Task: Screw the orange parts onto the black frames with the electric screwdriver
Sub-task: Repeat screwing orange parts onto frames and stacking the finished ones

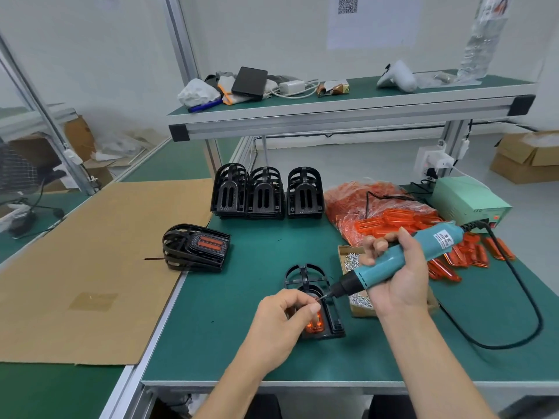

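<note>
Low in the middle of the frame, on the green bench mat (230, 343), one black frame (314, 300) lies flat with its arched cage end toward the top of the frame and its base toward the bottom edge, its long axis running roughly up and down. An orange part (314, 325) sits in its recess; only its lower end shows, glowing under the left hand (282, 320), whose curled fingers pinch and steady the part and frame. The right hand (396, 273) grips the teal electric screwdriver (402, 257), fingers wrapped round the barrel. The tool's long axis slants from upper right down to lower left, its black nose and thin bit pointing at the upper end of the orange part; the bit tip (325, 296) is too fine to tell whether it touches. Its black cord (526, 303) loops off to the right.

Behind the right hand a cardboard tray of screws (352, 258) is mostly hidden. Loose orange parts (472, 255) spill from a clear bag (357, 201) at right, too many and too overlapped to count. Three stacks of black frames (266, 195) stand upright at centre; how many are in each stack is unclear. One finished frame (195, 247) with orange inserts lies at left, partly on a cardboard sheet (90, 267). A pale green power box (469, 201) sits at the right.
</note>
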Demonstrator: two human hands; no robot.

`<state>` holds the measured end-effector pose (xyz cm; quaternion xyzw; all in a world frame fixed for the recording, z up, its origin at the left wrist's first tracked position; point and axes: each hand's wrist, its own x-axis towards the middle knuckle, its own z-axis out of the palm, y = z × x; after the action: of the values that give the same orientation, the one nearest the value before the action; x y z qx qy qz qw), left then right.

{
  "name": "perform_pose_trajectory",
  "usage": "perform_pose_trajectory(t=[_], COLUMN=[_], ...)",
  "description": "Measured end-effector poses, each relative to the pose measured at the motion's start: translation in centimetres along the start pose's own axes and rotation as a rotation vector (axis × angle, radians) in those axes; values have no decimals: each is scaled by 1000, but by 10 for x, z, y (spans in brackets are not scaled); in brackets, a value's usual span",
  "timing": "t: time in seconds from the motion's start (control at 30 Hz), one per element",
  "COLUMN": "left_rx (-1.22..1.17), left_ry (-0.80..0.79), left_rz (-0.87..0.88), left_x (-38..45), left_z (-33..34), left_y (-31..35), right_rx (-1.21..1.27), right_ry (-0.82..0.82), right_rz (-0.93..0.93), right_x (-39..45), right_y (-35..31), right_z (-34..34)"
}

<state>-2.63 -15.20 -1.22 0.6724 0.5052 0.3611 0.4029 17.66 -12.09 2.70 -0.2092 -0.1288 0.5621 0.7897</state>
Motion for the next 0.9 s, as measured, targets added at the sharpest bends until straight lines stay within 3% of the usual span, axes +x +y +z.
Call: perform_pose_trajectory(t=[0.9], left_rx=[162], left_ry=[82], left_rz=[150], left_x=[3], left_z=[3], left_y=[1], right_rx=[-62], right_ry=[-65], right_rz=[-7], right_x=[-1], right_y=[1], right_z=[3])
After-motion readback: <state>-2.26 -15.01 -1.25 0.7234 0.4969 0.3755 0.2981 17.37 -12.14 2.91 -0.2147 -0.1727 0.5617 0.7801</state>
